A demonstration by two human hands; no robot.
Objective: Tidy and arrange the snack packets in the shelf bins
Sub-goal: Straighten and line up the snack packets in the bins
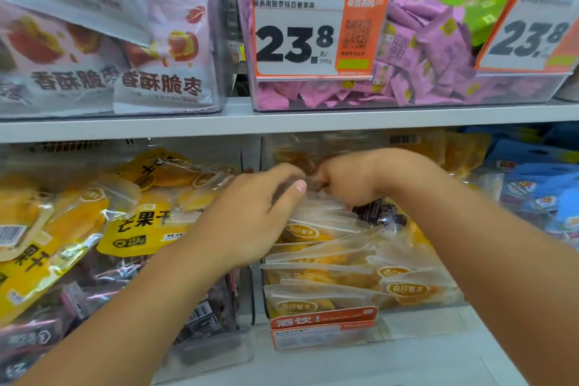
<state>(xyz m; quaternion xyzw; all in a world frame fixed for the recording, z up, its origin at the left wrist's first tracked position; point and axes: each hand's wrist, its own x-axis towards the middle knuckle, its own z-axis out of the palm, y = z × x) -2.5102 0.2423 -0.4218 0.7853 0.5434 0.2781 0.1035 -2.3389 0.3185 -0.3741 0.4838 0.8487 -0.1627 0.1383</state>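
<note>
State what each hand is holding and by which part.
Both the left hand and the right hand grip the clear top edges of the orange snack packets standing in the lower middle bin.

Mango packets in left bin, clear-topped packets in right bin, sweets bin above.

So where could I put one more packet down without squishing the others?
The bare white shelf in front of the clear-packet bin, right of its orange label, is free. The bins themselves are crowded: the yellow mango packets pile high, and both hands are in the clear-packet bin.
</note>
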